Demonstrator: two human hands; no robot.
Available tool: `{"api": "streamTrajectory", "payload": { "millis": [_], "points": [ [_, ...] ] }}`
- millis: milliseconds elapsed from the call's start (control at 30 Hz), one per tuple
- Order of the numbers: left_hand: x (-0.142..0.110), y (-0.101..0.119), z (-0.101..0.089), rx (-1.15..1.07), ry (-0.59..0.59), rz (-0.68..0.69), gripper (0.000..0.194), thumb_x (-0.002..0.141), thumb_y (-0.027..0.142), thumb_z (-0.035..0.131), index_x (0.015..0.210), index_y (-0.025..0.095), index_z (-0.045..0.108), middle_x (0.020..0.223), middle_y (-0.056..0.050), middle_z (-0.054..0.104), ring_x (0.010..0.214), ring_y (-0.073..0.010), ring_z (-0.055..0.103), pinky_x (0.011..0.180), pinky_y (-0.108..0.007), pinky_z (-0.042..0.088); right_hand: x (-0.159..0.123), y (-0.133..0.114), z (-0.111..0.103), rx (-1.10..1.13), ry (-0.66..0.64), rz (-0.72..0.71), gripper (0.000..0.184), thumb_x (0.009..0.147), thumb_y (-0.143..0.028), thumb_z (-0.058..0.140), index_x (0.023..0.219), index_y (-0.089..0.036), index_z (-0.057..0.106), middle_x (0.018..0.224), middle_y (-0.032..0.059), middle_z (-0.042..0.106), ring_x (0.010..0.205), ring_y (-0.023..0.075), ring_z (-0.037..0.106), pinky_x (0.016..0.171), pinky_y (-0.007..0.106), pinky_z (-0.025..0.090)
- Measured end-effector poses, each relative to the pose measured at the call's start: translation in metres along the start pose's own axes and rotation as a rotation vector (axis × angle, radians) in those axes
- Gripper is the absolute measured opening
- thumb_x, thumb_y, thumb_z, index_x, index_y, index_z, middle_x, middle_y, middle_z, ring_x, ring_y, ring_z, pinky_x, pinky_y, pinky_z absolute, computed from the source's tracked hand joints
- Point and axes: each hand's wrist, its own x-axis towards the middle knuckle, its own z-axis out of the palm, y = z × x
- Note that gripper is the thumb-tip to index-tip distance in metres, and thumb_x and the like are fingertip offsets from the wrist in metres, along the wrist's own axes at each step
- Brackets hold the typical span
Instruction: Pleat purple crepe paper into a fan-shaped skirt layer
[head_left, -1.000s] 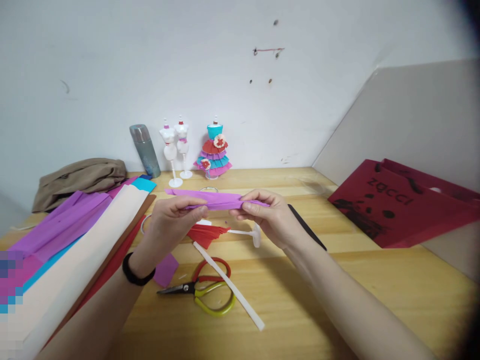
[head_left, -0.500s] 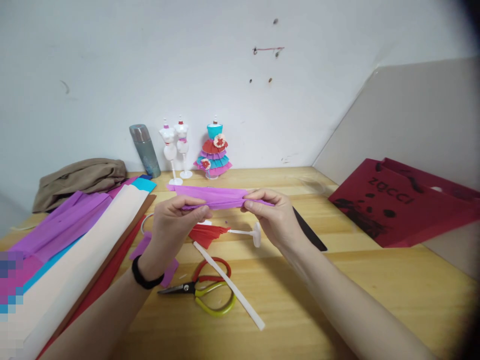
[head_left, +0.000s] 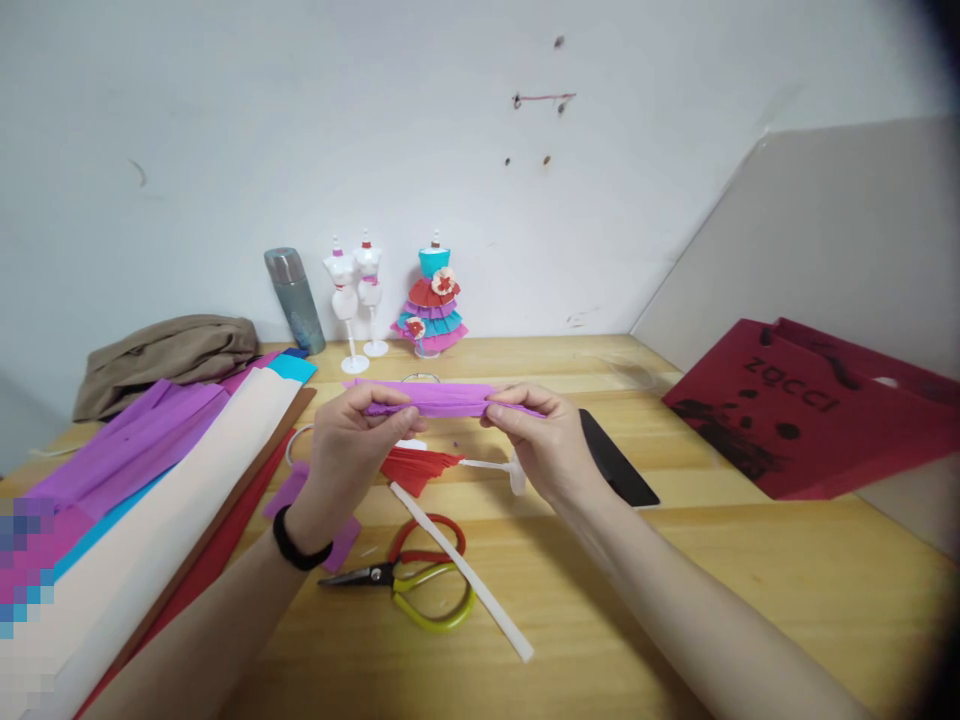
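A folded strip of purple crepe paper [head_left: 448,400] is stretched level between my two hands, above the table. My left hand [head_left: 352,425] pinches its left end between thumb and fingers. At the other end, my right hand [head_left: 536,420] grips it the same way. Below the strip lies a small white mannequin stand [head_left: 484,464] on its side, wearing a red pleated skirt [head_left: 420,467]. Nearer to me are scissors [head_left: 420,578] with one red and one yellow handle, and a white strip [head_left: 465,575] lies across them. Purple paper scraps [head_left: 343,545] are partly hidden by my left wrist.
Long crepe paper sheets [head_left: 180,480] in several colours cover the table's left side. Behind them are a brown cloth [head_left: 165,360] and a flask [head_left: 295,300]. Two bare mannequins [head_left: 343,300] and a dressed one [head_left: 433,310] stand by the wall. A red bag [head_left: 810,420] lies right, beyond a black flat object [head_left: 615,460].
Both hands keep hold of the purple strip, which now looks slightly flatter and more folded along its length. The whole view has shifted a little.
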Motion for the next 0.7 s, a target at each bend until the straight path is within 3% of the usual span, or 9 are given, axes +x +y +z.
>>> {"api": "streamTrajectory", "payload": {
  "millis": [233,433,700],
  "points": [
    [0.000,-0.003,-0.001,0.003,-0.007,-0.001,0.018,0.064,0.023,0.076,0.074,0.013,0.065,0.063,-0.003,0.071,0.059,-0.0183,0.071,0.057,-0.025,0.058,0.001,0.002,-0.001,-0.014,-0.002,-0.028,0.015,0.048,-0.021,0.082,0.057,-0.021,0.070,0.061,-0.0002,0.067,0.058,0.0143,0.059,0.065,0.032,0.048],
    [0.003,-0.005,-0.004,0.100,0.033,0.102,0.035,0.064,0.023,0.077,0.098,0.015,0.070,0.080,-0.003,0.075,0.064,-0.0166,0.071,0.061,-0.026,0.060,0.001,0.007,-0.001,0.009,-0.012,-0.049,0.015,0.050,-0.020,0.082,0.060,-0.021,0.070,0.063,-0.0008,0.067,0.060,0.0136,0.059,0.066,0.031,0.048],
    [0.006,-0.004,-0.007,0.257,0.050,0.201,0.016,0.068,0.023,0.074,0.083,0.017,0.073,0.073,-0.001,0.074,0.063,-0.0149,0.070,0.057,-0.021,0.058,0.000,0.011,-0.003,-0.059,-0.019,-0.115,0.015,0.054,-0.023,0.082,0.064,-0.022,0.070,0.071,0.0005,0.069,0.066,0.0157,0.061,0.069,0.033,0.049]
  ]
}}
